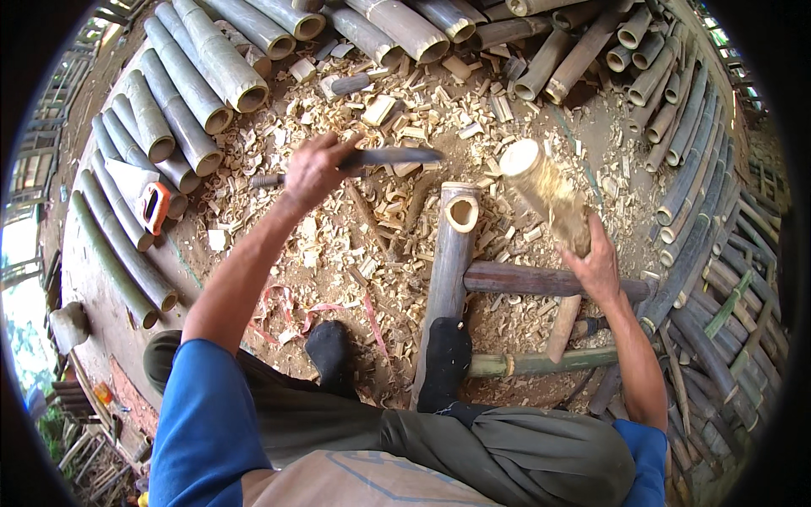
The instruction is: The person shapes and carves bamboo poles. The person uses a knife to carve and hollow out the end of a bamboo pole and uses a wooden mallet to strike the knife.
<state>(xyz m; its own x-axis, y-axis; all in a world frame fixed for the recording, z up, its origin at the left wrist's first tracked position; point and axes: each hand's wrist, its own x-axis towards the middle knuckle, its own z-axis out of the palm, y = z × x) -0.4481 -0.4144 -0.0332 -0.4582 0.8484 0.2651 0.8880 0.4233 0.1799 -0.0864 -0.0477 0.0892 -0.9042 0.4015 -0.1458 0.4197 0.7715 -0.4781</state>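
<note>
My left hand (pixel 317 165) is closed around a long dark tool (pixel 393 157) held level above the chips. A ribbed rod sticks out from its left end; the right end tapers. My right hand (pixel 593 262) grips the narrow end of a chunky, pale wooden mallet (pixel 545 190), whose round face tilts up and left. Between the hands stands a bamboo post (pixel 448 279) with an oval hole near its top. A dark bamboo crosspiece (pixel 549 280) runs from it to the right, passing by my right hand. My foot in a black sock (pixel 448 355) rests against the post.
Chips and shavings (pixel 338 228) cover the ground. Cut bamboo lengths (pixel 182 101) lie at left, with more bamboo (pixel 701 186) stacked at right and back. A saw with an orange handle (pixel 155 209) lies on the left bamboo. A green bamboo rail (pixel 549 362) lies near my legs.
</note>
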